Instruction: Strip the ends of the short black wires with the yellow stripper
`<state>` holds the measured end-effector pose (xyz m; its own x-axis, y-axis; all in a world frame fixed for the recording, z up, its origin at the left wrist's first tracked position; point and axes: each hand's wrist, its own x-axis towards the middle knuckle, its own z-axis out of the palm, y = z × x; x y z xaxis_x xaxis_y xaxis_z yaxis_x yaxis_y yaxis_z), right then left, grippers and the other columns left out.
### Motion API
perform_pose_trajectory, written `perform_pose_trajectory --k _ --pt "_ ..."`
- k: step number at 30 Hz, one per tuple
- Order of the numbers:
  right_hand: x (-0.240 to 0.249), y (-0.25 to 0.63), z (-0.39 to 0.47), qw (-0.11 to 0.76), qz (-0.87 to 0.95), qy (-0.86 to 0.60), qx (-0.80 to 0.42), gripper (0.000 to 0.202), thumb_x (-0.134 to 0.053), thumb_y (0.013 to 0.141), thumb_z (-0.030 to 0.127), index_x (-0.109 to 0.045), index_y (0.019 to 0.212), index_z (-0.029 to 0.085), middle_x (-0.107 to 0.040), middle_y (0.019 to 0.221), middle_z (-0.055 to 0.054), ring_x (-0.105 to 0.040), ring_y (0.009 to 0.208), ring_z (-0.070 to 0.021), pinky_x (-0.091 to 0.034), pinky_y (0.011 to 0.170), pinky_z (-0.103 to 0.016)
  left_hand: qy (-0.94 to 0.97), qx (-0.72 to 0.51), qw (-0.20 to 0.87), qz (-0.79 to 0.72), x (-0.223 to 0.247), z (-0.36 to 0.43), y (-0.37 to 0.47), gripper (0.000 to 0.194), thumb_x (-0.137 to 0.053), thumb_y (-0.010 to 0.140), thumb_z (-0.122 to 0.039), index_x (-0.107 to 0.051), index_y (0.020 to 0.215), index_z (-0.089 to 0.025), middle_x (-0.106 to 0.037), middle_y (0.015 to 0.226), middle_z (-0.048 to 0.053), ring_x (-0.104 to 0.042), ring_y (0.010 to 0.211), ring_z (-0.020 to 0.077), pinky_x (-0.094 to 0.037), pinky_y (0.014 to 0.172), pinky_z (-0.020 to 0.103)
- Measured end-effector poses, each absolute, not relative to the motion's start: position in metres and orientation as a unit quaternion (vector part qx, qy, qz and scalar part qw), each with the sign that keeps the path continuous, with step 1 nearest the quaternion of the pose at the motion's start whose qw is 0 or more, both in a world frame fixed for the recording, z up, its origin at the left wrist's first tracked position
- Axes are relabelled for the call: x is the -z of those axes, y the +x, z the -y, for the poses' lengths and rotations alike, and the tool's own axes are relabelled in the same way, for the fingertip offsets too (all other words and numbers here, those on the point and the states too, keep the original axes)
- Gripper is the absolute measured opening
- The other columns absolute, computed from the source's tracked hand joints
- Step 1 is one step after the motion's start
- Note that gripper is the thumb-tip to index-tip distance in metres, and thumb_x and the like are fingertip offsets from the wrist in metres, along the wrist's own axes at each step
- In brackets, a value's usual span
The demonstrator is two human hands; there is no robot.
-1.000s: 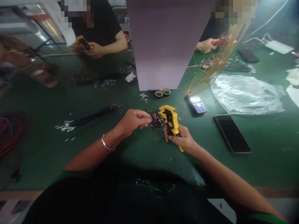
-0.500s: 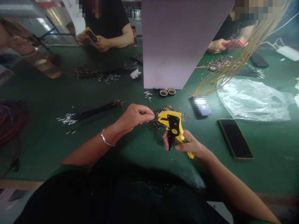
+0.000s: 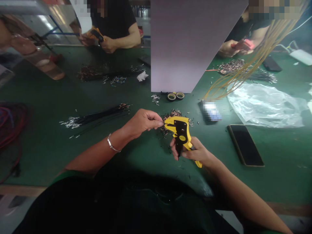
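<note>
Your right hand (image 3: pixel 197 151) has its grip clamped round the handle of a yellow hand tool (image 3: pixel 181 130), which sits in front of you, its nose pointing left, just over the pile of clippings (image 3: pixel 173 112). The grip of your left hand (image 3: pixel 146 121) is pinched, thumb and forefinger together right at that nose; whether something thin lies between them, you can't tell from here. Nor does the view show for sure whether the tool's mouth is parted or closed.

The nearness of those fingertips looks like the main risk: a squeeze of the handle while they sit so far forward could nip skin. If a fine strand is in the pinch, a loose hold could let it slip or enter crooked, and hiding the mouth behind your thumb would make that hard to catch. The clippings close behind and under the nose could foul it if you let the tool dip, or scatter over the surface (image 3: pixel 143 152) if its body sweeps them.

To your left, the bundle of black wires (image 3: pixel 99 114) lies loose near your forearm, so a careless elbow could fan it out. The large dark phone (image 3: pixel 246 144) lies well clear of the tool, near your right forearm, where a wide swing might knock it.
</note>
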<state>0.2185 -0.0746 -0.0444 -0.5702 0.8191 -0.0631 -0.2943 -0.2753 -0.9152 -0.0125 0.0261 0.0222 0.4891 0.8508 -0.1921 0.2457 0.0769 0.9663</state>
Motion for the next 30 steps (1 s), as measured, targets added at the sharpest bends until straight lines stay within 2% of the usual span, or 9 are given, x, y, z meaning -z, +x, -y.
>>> perform_pose_trajectory --k 11,24,30 --pt "0.0426 0.2176 0.0748 0.363 0.464 -0.263 -0.764 0.038 -0.077 0.073 0.027 -0.065 0.107 0.014 -0.067 0.078 -0.005 -0.064 0.068 -0.0186 -0.049 0.065 -0.033 0.621 -0.242 0.613 -0.424 -0.0227 -0.0271 -0.0125 0.01 -0.074 0.066 -0.026 -0.073 0.067 -0.016 -0.059 0.054 -0.001 -0.048 0.051 0.0075 -0.032 0.045 0.021" --pt "0.0363 0.2171 0.076 0.356 0.443 -0.279 -0.774 0.029 -0.07 0.07 0.013 -0.066 0.099 0.013 -0.067 0.073 -0.003 -0.063 0.062 -0.0159 -0.052 0.061 -0.032 0.625 -0.232 0.615 -0.422 -0.0234 -0.0269 -0.0127 0.011 -0.074 0.065 -0.026 -0.075 0.069 -0.015 -0.059 0.054 -0.001 -0.046 0.051 0.007 -0.031 0.046 0.021" --pt "0.0397 0.2157 0.0776 0.358 0.428 -0.274 -0.783 0.024 -0.072 0.073 0.017 -0.065 0.096 0.013 -0.065 0.071 -0.002 -0.061 0.056 -0.0144 -0.053 0.056 -0.031 0.629 -0.226 0.613 -0.421 -0.0268 -0.027 -0.0124 0.01 -0.073 0.065 -0.025 -0.074 0.068 -0.015 -0.059 0.054 -0.001 -0.047 0.052 0.007 -0.031 0.047 0.021"
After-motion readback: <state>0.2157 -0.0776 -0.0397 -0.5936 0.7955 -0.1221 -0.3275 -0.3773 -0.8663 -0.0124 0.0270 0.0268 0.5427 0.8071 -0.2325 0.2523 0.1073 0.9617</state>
